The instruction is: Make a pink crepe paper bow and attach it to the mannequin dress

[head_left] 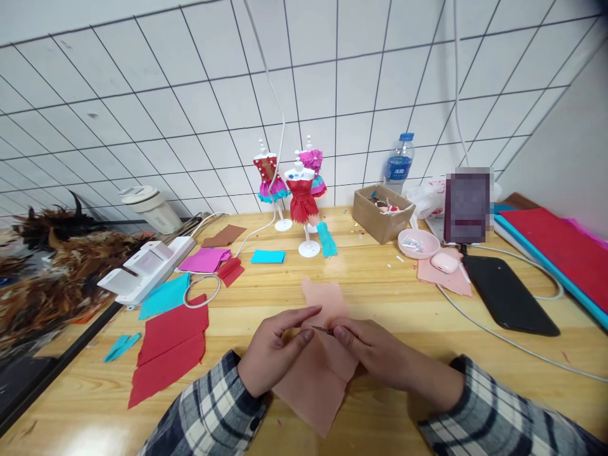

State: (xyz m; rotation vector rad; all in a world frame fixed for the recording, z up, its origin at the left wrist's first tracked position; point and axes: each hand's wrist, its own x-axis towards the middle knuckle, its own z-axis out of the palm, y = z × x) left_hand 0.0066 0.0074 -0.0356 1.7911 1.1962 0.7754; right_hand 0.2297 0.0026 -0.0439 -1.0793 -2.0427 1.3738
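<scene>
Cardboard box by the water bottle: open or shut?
Open: the top of the cardboard box is uncovered, and small white and red pieces show inside.

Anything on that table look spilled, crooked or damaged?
Slightly untidy: small pale scraps lie loose on the table near the pink bowl, like litter. The large red sheet at left has ragged edges, as if torn. Nothing looks clearly broken.

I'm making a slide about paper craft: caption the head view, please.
Left hand and right hand over a pink sheet, with three dressed miniature mannequins behind.
</scene>
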